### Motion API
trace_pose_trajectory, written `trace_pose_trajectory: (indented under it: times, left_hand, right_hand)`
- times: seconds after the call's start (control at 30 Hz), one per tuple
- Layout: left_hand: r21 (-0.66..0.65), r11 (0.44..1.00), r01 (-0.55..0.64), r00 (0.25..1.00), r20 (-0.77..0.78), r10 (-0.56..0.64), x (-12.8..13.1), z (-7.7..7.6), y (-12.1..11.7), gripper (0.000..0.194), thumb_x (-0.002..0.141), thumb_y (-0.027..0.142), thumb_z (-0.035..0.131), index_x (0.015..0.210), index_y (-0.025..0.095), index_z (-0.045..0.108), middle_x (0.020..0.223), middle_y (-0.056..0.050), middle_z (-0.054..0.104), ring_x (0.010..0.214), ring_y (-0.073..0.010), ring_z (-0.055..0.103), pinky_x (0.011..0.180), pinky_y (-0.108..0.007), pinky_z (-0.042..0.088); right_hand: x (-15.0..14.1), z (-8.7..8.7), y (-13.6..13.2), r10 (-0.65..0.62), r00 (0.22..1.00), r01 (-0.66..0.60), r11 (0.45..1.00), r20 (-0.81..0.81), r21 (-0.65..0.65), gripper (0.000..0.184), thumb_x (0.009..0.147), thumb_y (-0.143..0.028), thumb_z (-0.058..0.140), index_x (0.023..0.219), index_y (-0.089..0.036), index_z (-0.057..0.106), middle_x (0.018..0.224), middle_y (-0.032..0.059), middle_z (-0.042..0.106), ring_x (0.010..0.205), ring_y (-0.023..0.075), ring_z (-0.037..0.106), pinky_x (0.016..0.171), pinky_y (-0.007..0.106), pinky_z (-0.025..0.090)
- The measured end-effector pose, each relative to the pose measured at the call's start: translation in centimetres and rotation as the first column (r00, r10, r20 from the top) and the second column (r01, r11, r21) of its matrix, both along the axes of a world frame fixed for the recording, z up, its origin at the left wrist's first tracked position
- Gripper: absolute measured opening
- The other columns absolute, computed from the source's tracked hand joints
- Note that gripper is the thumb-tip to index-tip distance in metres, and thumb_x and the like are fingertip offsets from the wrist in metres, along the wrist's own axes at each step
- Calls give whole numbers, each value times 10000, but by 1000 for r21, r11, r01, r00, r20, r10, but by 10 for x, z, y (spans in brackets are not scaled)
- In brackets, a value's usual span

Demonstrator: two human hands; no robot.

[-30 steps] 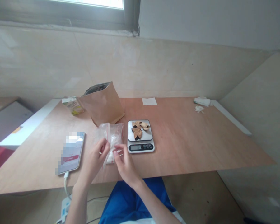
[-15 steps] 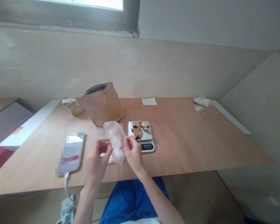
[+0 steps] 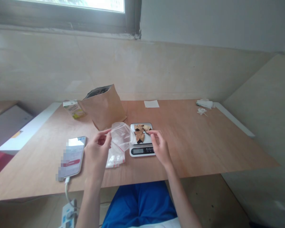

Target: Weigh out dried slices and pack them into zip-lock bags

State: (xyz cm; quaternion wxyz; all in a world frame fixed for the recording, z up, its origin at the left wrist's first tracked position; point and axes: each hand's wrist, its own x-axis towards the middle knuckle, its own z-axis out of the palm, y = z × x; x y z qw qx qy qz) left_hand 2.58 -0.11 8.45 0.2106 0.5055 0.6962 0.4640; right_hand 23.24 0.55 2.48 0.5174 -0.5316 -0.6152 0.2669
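My left hand [image 3: 100, 142] pinches the edge of a clear zip-lock bag [image 3: 121, 134], which hangs open-looking and limp towards the scale. Below it lies a stack of flat clear zip-lock bags [image 3: 115, 158] with red seal lines. A white kitchen scale [image 3: 142, 148] with a lit display carries several dried brown shell pieces [image 3: 139, 136] on its steel plate. At the plate's right edge, my right hand [image 3: 158, 144] has thumb and fingertips closed on the rim of a paler shell piece [image 3: 146, 128].
A brown paper bag [image 3: 105, 109] stands open behind, beside a small drink carton [image 3: 74, 109]. On the left lies a phone [image 3: 73, 158] with a charging cable [image 3: 66, 186]. White paper [image 3: 151, 104] and crumpled tissue [image 3: 201, 110] lie farther back.
My right hand has left the clear bag and moved right to the shell pieces. My left hand has kept the bag, which now hangs loosely, uncovering the stack and the scale's display.
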Motion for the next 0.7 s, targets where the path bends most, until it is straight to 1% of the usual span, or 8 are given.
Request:
trace_pose_trajectory:
  times: [0.13,0.23,0.3,0.33,0.37,0.47,0.53,0.7]
  left_hand:
    - [58,998,-26,999,-32,28,7,-7,16,283,759,433,536,812,182,657,624,-2,587,557,-142,544,572,-270,432]
    - [204,976,-75,991,-96,96,12,-14,26,211,774,393,525,752,189,575,821,-42,594,735,-172,578,698,-311,457]
    - [285,955,-83,991,-77,109,14,-18,30,159,800,352,493,751,202,502,969,-63,597,885,-190,584,793,-331,449]
    - [294,952,-82,994,-50,101,14,-20,32,140,813,336,473,756,209,470,1010,-64,602,931,-193,583,819,-335,442]
    - [281,956,-87,995,-21,97,15,-22,33,132,824,329,457,760,216,442,1012,-62,613,939,-196,589,819,-334,441]
    - [144,981,-131,991,34,128,16,-26,36,148,839,355,436,772,228,401,878,-55,636,820,-217,618,733,-337,450]
    - [88,984,-156,987,60,151,18,-28,38,146,844,362,422,791,229,394,839,-63,642,807,-234,623,709,-344,447]
    - [139,974,-180,966,214,148,25,-34,41,116,859,336,395,823,231,359,958,-102,682,908,-225,641,748,-342,460]
  right_hand:
    - [4,-7,1,55,977,-68,996,204,57,233,898,-224,424,1058,-211,593,1103,90,579,1081,197,535,921,359,455]
    - [1,-8,4,112,950,-128,991,291,37,280,888,-180,418,1098,-222,598,1156,89,568,1135,204,513,999,397,412]
    - [0,-7,7,125,941,-141,990,315,28,305,886,-161,411,1117,-224,600,1165,87,573,1146,203,509,1007,401,412]
    - [-1,-7,9,127,937,-145,989,325,31,313,886,-153,408,1123,-222,600,1161,86,579,1147,200,509,1009,400,412]
    - [-1,-6,11,131,933,-152,988,335,37,319,886,-145,405,1128,-217,600,1158,85,585,1147,197,509,1013,397,411]
    - [-3,-4,14,184,910,-216,975,371,45,336,885,-122,395,1141,-200,599,1176,87,589,1153,188,509,1023,385,408]
    - [-3,-1,16,210,897,-245,968,389,43,339,888,-118,389,1146,-185,599,1188,93,590,1157,187,511,1020,379,413]
    - [-5,2,22,167,903,-205,977,395,56,329,901,-138,379,1137,-181,603,1146,96,613,1122,186,542,1002,380,431]
